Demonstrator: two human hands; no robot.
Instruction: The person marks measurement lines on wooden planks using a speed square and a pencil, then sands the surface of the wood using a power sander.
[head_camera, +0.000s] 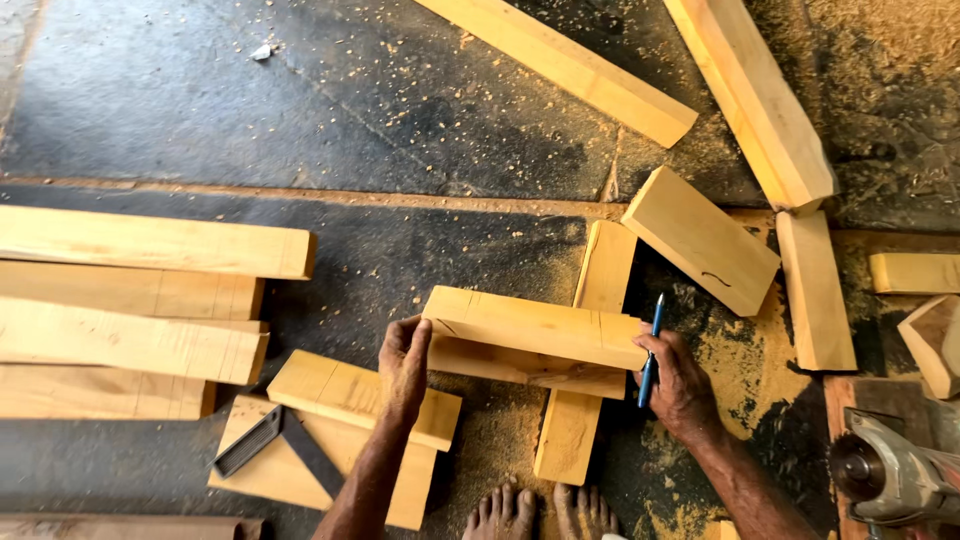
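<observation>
My left hand (403, 362) grips the left end of a pale wooden block (535, 330) that is tilted up on its edge. My right hand (676, 382) steadies the block's right end while pinching a blue pen (652, 350) that points upward. The block rests across a longer plank (590, 350) lying on the dark floor. My bare toes (540, 512) show at the bottom edge, just below the plank.
A stack of long planks (130, 310) lies at left. A metal try square (280, 445) rests on boards (350, 420) near my left forearm. More blocks (700, 238) and beams (750, 95) lie at upper right. A power tool (890, 475) sits at lower right, with sawdust around it.
</observation>
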